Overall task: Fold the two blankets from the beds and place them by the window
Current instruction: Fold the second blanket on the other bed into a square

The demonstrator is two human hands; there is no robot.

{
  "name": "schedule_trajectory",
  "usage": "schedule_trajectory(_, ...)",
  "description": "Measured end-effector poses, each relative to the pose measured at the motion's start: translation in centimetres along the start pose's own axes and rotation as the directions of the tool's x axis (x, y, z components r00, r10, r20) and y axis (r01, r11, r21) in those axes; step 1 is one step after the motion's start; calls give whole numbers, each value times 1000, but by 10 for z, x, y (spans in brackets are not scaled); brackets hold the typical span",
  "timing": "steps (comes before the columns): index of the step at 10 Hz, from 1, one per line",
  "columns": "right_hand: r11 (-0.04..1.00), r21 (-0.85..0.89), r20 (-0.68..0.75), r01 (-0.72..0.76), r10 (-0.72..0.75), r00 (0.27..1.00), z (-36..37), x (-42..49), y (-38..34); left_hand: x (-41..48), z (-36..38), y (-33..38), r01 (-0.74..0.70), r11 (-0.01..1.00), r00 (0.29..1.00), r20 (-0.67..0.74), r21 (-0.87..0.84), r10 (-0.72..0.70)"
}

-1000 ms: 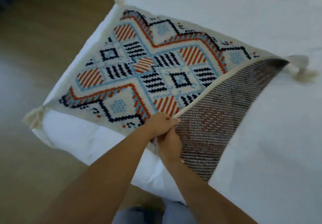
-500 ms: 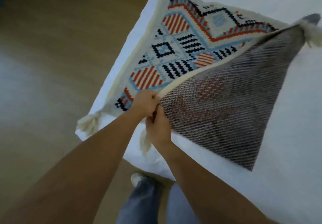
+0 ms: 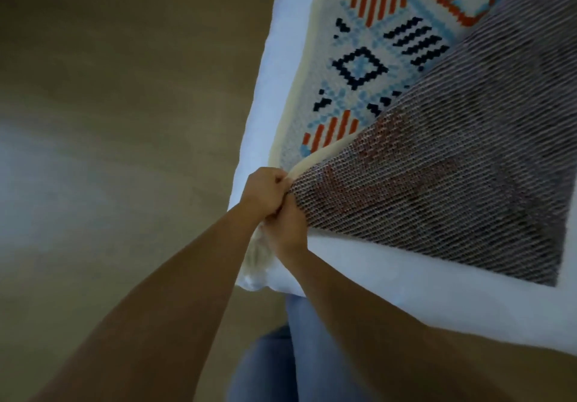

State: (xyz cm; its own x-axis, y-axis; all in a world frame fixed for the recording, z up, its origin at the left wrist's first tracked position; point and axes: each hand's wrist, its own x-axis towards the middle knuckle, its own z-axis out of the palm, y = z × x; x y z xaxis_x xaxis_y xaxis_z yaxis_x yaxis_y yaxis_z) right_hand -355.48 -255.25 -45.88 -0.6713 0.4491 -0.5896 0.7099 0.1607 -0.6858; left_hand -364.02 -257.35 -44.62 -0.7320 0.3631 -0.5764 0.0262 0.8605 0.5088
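At the bed (image 3: 406, 279) edge, left hand (image 3: 265, 189) and right hand (image 3: 288, 229) pinch the blanket (image 3: 437, 189), drawn farther over.

blanket (image 3: 437, 151) cropped top and right, tassel (image 3: 254, 254) mostly hidden

The room is dim, the light soft and flat, with a pale bluish sheen on the wooden floor (image 3: 56, 183) at the left. The whole picture is soft: the blanket (image 3: 437, 183) weave smears slightly, and the near arms (image 3: 156, 308) are dark and blurred. The bed (image 3: 406, 276) edge bows toward the corners.
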Motion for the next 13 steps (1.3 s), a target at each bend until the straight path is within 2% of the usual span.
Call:
schedule_trajectory(1, 992, -90, -50, -92, 88, 995, 17, 15, 1, 12, -7, -13, 12, 1000, 998, 60, 9, -12)
schedule_trajectory(2, 965, -233, -24, -120, 117, 993, 41, 19, -6, 22, -15, -29, 1, 1000, 993, 120, 2, -1)
schedule_trajectory(3, 928, -317, -37, -196, 194, 980, 57, 13, -4, 28, -25, -49, -51, 996, 969, 243, 69, 33)
schedule_trajectory(4, 911, -253, -104, -327, 310, 945, 65, 9, 1, 27, -34, -71, -84, 994, 931, 361, 69, 54)
schedule_trajectory(5, 921, -132, -247, -367, 328, 912, 81, 7, -3, 27, -51, -90, -107, 994, 891, 444, 6, 94)
schedule_trajectory(6, 897, 86, -343, -433, 435, 833, 103, 3, -19, 28, -73, -107, -140, 990, 869, 482, 21, 113)
schedule_trajectory(7, 863, 115, -371, -492, 497, 785, 115, 2, -29, 37, -84, -108, -211, 974, 853, 502, 78, 144)
schedule_trajectory(8, 856, 139, -466, -497, 500, 730, 111, 9, -37, 45, -85, -90, -314, 941, 814, 547, 130, 196)
schedule_trajectory(10, 876, 302, -618, -375, 480, 623, 76, 45, -57, 77, -84, -50, -461, 859, 749, 616, 221, 244)
schedule_trajectory(11, 879, 345, -647, -329, 476, 595, 52, 62, -72, 96, -93, -21, -520, 817, 715, 650, 249, 256)
schedule_trajectory(12, 887, 391, -626, -247, 453, 635, 22, 82, -91, 121, -103, 19, -561, 798, 704, 633, 218, 322)
schedule_trajectory(13, 899, 383, -635, -213, 424, 646, -9, 107, -111, 140, -112, 58, -590, 783, 694, 621, 198, 366)
